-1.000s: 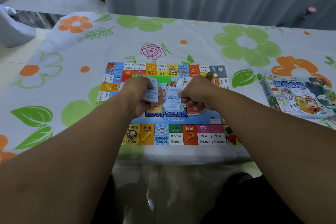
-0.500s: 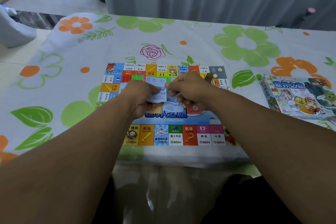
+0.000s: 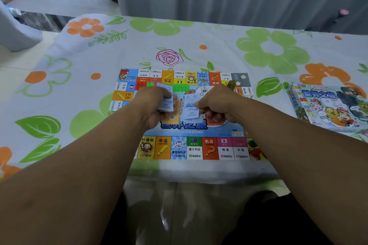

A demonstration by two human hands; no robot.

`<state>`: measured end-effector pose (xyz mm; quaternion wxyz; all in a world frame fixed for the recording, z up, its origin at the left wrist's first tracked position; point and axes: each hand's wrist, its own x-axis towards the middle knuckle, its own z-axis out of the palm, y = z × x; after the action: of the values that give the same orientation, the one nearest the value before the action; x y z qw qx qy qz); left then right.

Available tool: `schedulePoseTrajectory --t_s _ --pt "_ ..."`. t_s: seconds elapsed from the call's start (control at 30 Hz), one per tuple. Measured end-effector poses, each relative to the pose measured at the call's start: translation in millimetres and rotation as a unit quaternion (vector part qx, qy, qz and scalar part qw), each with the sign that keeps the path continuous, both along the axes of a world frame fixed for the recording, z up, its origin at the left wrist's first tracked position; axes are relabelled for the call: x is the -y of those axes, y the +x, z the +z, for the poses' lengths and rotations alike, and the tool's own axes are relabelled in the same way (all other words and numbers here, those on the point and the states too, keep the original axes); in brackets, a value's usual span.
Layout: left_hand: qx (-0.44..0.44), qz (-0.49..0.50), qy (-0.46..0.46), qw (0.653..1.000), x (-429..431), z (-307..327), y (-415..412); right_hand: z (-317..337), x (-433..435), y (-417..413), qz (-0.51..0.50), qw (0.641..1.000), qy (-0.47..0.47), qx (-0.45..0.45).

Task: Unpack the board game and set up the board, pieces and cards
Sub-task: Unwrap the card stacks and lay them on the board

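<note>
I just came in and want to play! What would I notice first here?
The bright game board lies flat in the middle of the flowery tablecloth. Above it, the left hand holds a stack of blue notes while the right hand pinches one single note. The game box sits off to the right.

My bare forearms reach forward, left hand (image 3: 154, 106) curled round a stack of pale blue paper notes (image 3: 166, 103), right hand (image 3: 218, 103) pinching a single blue note (image 3: 191, 113).
</note>
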<state>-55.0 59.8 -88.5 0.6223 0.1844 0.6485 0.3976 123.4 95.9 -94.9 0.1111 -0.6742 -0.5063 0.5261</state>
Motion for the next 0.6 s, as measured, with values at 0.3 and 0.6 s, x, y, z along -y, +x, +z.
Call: schedulePoseTrajectory --t_s 0.3,0.6 --pt "0.016 0.005 0.003 1.000 2 3 5 -1 0 3 0.004 1.000 0.011 0.027" --pt "-0.007 -0.031 -0.004 0.999 -2 0 8 4 2 -11 0.038 0.992 0.046 -0.107"
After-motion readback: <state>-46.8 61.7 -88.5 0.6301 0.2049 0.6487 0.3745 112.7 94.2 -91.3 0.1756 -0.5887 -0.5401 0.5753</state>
